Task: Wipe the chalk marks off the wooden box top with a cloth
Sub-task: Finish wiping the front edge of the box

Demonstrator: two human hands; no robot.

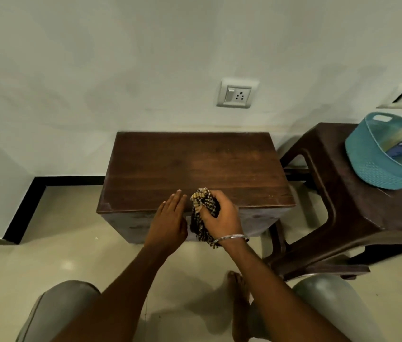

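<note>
A dark brown wooden box [195,164] stands on the floor against the wall, its flat top facing me. I make out no plain chalk marks on the top, only a paler, duller patch near its middle. My right hand [222,213] grips a bunched yellow-and-black checked cloth [203,206] at the near edge of the top, and the cloth's tail hangs down the front of the box. My left hand [170,218] lies flat with straight fingers just left of the cloth, its fingertips on the near edge.
A brown plastic stool [348,208] stands right of the box and bears a teal basket [372,166]. A wall socket [235,95] sits above the box. Black skirting [32,193] runs along the left wall. My knees and a bare foot [239,292] are below.
</note>
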